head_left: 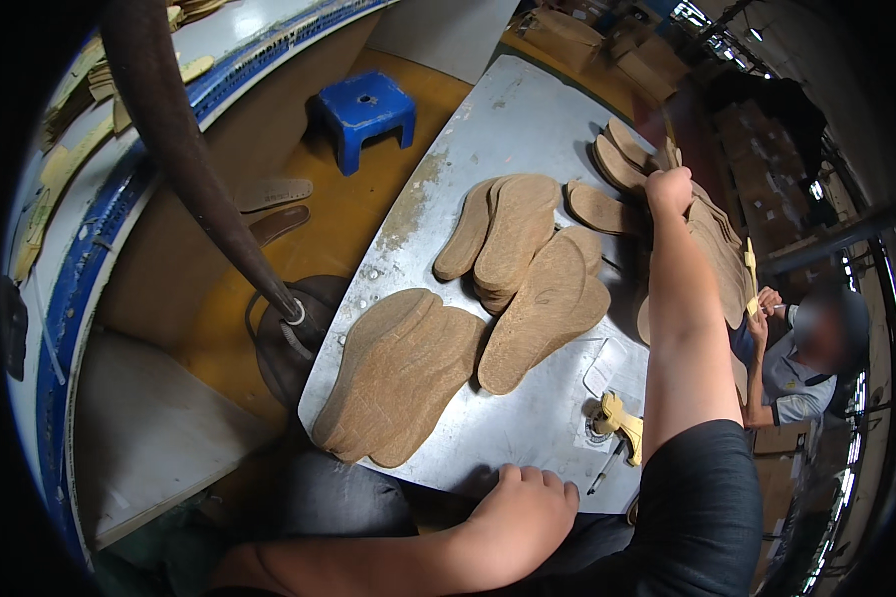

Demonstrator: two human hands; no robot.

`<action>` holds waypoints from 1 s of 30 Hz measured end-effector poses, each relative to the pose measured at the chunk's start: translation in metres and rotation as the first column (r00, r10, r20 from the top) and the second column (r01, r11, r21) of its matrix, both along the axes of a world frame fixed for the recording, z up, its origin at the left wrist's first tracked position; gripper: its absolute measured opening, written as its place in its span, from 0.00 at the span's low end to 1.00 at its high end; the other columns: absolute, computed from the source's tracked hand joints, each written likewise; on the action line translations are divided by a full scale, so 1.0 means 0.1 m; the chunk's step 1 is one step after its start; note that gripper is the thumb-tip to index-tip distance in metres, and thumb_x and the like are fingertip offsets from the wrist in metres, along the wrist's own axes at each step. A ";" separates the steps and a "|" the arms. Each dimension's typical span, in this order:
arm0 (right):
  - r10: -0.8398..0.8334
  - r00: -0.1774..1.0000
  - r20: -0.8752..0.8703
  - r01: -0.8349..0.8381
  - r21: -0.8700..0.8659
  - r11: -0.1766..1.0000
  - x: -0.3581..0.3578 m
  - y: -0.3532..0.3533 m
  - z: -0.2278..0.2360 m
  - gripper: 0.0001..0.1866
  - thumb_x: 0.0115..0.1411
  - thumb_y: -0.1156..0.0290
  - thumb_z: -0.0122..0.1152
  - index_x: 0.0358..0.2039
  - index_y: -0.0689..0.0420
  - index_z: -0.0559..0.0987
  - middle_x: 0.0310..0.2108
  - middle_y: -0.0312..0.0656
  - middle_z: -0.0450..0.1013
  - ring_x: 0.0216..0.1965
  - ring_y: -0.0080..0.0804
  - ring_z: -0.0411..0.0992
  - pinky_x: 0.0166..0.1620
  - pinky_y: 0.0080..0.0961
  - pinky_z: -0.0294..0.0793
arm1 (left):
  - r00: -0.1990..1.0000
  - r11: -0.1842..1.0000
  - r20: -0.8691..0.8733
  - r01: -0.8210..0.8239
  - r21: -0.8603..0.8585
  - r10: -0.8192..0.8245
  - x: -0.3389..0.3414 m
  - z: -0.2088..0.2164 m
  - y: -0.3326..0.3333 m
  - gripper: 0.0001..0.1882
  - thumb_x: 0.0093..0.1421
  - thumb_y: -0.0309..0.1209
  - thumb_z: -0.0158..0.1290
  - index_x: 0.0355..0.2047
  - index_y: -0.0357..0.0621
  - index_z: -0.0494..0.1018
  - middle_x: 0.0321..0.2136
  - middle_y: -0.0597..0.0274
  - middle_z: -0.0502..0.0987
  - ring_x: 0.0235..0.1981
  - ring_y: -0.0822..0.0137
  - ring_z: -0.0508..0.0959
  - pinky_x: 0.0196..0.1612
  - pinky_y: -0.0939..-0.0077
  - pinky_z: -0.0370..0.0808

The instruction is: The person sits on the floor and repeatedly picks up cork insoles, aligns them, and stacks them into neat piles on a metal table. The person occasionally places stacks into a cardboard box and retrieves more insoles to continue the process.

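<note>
Brown cork-like insoles lie in groups on the grey metal table (pixel 448 129). One pile (pixel 398 378) is near its left front corner, another pile (pixel 518 224) farther back, and a third pile (pixel 543 313) overlaps that one. My right hand (pixel 671 191) reaches to the far right side, closed on an upright insole (pixel 670 156) whose lower part is hidden. Around it lie a few loose insoles (pixel 604 207) and a longer row of insoles (pixel 717 249), partly behind my forearm. My left hand (pixel 528 512) rests at the table's front edge, its fingers curled and nothing visible in them.
A yellow tool (pixel 619 423), a pen (pixel 599 480) and a white card (pixel 605 365) lie near my right arm. A dark pole (pixel 204 169) rises on the left. A blue stool (pixel 365 109) stands beyond the table. A co-worker (pixel 806 358) handles a yellow piece at right.
</note>
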State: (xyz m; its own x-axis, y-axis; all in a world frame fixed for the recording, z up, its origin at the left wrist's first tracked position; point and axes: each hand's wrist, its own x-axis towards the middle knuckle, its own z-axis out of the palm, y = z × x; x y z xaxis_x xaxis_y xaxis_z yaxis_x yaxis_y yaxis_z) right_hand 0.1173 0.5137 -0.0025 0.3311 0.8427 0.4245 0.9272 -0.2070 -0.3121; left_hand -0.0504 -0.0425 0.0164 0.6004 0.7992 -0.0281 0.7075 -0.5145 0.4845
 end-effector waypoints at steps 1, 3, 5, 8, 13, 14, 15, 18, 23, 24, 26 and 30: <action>0.017 1.000 0.022 -0.018 0.062 0.998 -0.01 -0.05 0.02 0.19 0.71 0.66 0.63 0.55 0.67 0.78 0.53 0.65 0.84 0.57 0.64 0.83 0.63 0.53 0.82 | 1.000 1.000 0.011 0.017 -0.017 -0.017 -0.01 0.00 0.03 0.20 0.67 0.35 0.62 0.56 0.39 0.80 0.39 0.56 0.85 0.41 0.55 0.86 0.44 0.60 0.79; 0.113 0.991 0.065 -0.123 0.169 0.978 -0.01 -0.14 0.10 0.16 0.70 0.69 0.62 0.52 0.66 0.78 0.49 0.66 0.83 0.54 0.67 0.82 0.61 0.56 0.81 | 0.994 0.997 0.103 0.029 -0.066 -0.022 -0.04 0.01 0.12 0.20 0.68 0.37 0.63 0.55 0.39 0.79 0.39 0.54 0.85 0.42 0.53 0.86 0.44 0.57 0.79; 0.255 0.962 0.100 -0.272 0.262 0.926 -0.09 -0.32 0.23 0.15 0.66 0.73 0.61 0.52 0.66 0.79 0.46 0.70 0.82 0.52 0.71 0.80 0.59 0.58 0.80 | 0.968 0.989 0.252 0.021 -0.143 0.016 -0.09 0.03 0.22 0.20 0.69 0.40 0.65 0.53 0.39 0.79 0.39 0.52 0.85 0.43 0.51 0.87 0.44 0.55 0.80; 0.461 0.876 0.140 -0.474 0.422 0.773 -0.17 -0.75 0.40 0.22 0.66 0.76 0.60 0.60 0.68 0.78 0.47 0.69 0.82 0.52 0.70 0.80 0.58 0.58 0.79 | 0.931 0.979 0.323 -0.128 -0.157 0.173 -0.11 0.07 0.47 0.23 0.70 0.44 0.66 0.51 0.36 0.78 0.40 0.46 0.85 0.45 0.46 0.88 0.48 0.51 0.83; 0.751 0.607 0.260 -0.759 0.471 0.450 -0.15 -2.25 0.68 0.32 0.66 0.82 0.61 0.71 0.67 0.72 0.66 0.65 0.74 0.70 0.67 0.70 0.74 0.54 0.68 | 0.346 0.845 0.802 -0.418 -0.334 0.488 -0.16 0.03 0.79 0.36 0.69 0.43 0.71 0.65 0.27 0.74 0.54 0.36 0.85 0.49 0.49 0.89 0.53 0.58 0.86; 0.776 0.563 0.283 -0.789 0.463 0.403 -0.13 -2.68 0.77 0.33 0.64 0.84 0.60 0.71 0.67 0.72 0.68 0.66 0.73 0.71 0.69 0.69 0.75 0.55 0.67 | 0.178 0.859 0.864 -0.316 -0.404 0.471 -0.17 -0.03 0.84 0.44 0.69 0.45 0.72 0.71 0.26 0.66 0.61 0.35 0.80 0.56 0.50 0.85 0.58 0.59 0.84; 0.777 0.538 0.328 -0.817 0.431 0.383 -0.04 -3.09 0.84 0.35 0.61 0.86 0.60 0.71 0.66 0.72 0.69 0.65 0.73 0.73 0.69 0.68 0.75 0.56 0.67 | 0.001 0.870 0.885 -0.185 -0.457 0.465 -0.13 -0.09 0.89 0.51 0.68 0.47 0.73 0.76 0.25 0.59 0.68 0.34 0.75 0.63 0.50 0.82 0.63 0.60 0.82; 0.856 0.449 0.257 -0.855 0.402 0.328 0.18 -4.08 0.64 0.38 0.58 0.89 0.62 0.71 0.65 0.72 0.71 0.64 0.72 0.73 0.73 0.67 0.75 0.59 0.67 | -0.188 0.928 0.909 0.045 -0.370 0.372 0.01 -0.13 0.86 0.67 0.65 0.60 0.71 0.83 0.31 0.43 0.79 0.42 0.61 0.78 0.52 0.67 0.78 0.56 0.66; 0.893 0.447 0.052 -0.857 0.310 0.411 0.55 -5.13 0.23 0.41 0.56 0.82 0.73 0.71 0.63 0.71 0.75 0.67 0.66 0.75 0.75 0.64 0.75 0.60 0.66 | -0.235 0.864 0.838 0.249 -0.438 0.493 0.53 -0.07 0.55 0.21 0.72 0.29 0.69 0.61 0.37 0.78 0.54 0.60 0.85 0.56 0.69 0.83 0.63 0.68 0.79; 0.887 0.452 -0.089 -0.829 0.325 0.455 0.63 -5.21 0.09 0.44 0.54 0.76 0.79 0.71 0.62 0.70 0.77 0.71 0.58 0.76 0.74 0.61 0.75 0.59 0.65 | -0.145 0.864 0.859 0.212 -0.457 0.490 0.58 -0.13 0.49 0.20 0.72 0.28 0.68 0.61 0.37 0.77 0.54 0.60 0.84 0.56 0.69 0.83 0.63 0.68 0.79; 0.873 0.432 -0.224 -0.840 0.253 0.481 0.69 -5.33 0.04 0.56 0.53 0.67 0.87 0.76 0.61 0.62 0.79 0.70 0.51 0.79 0.70 0.58 0.77 0.55 0.63 | -0.074 0.861 0.862 0.142 -0.489 0.502 0.64 -0.20 0.40 0.21 0.72 0.26 0.67 0.62 0.37 0.75 0.54 0.59 0.84 0.56 0.68 0.83 0.61 0.69 0.80; 0.608 0.069 -0.791 -0.789 0.330 0.518 0.79 -5.45 -0.19 0.63 0.60 0.63 0.87 0.81 0.63 0.48 0.79 0.64 0.53 0.80 0.55 0.58 0.79 0.50 0.61 | -0.083 0.808 0.806 0.129 -0.574 0.586 0.79 -0.30 0.40 0.31 0.69 0.26 0.70 0.67 0.39 0.68 0.55 0.58 0.82 0.54 0.67 0.83 0.59 0.69 0.82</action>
State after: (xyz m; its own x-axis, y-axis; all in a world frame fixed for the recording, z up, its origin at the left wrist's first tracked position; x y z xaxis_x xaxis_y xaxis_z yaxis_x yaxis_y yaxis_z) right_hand 0.1965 -0.0312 -0.0217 -0.3833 0.8931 0.2354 0.0364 0.2693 -0.9624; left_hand 0.0283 -0.0025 -0.0133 0.0809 0.9963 0.0291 -0.6039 0.0258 0.7966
